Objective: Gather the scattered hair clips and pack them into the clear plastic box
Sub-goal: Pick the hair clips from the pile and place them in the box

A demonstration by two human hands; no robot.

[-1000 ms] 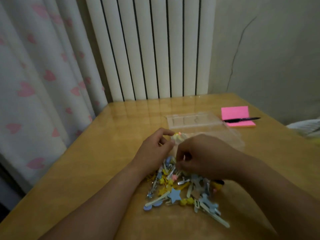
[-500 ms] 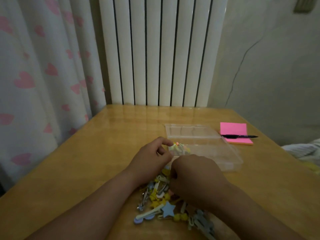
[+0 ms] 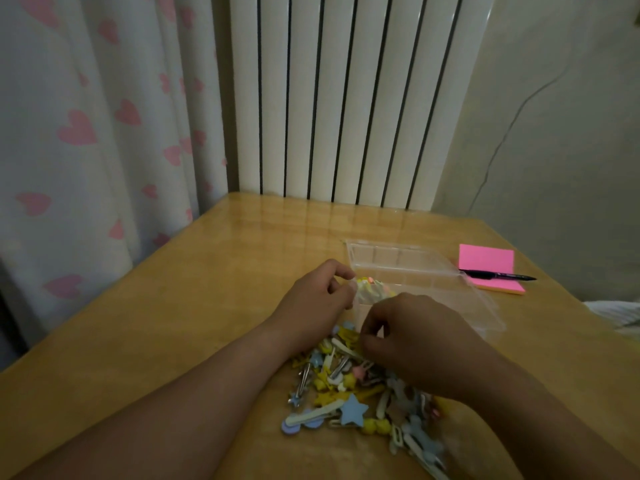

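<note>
A pile of small hair clips (image 3: 349, 393) in yellow, blue, pink and white lies on the wooden table (image 3: 173, 323), under and just below my hands. The clear plastic box (image 3: 415, 271) stands open beyond the pile, its lid folded back. My left hand (image 3: 315, 306) pinches a few pale yellow clips (image 3: 372, 289) at the box's near left corner. My right hand (image 3: 415, 341) hovers over the top of the pile with its fingers curled, fingertips down among the clips; what they hold is hidden.
A pink sticky-note pad (image 3: 488, 266) with a black pen (image 3: 498, 276) across it lies right of the box. A white radiator (image 3: 346, 98) and a heart-print curtain (image 3: 86, 133) stand behind the table. White fabric (image 3: 616, 315) shows at the right edge.
My head has tilted up, so the table and hands sit lower in view. My right hand has dropped from beside the left onto the pile; the left keeps its pinch.
</note>
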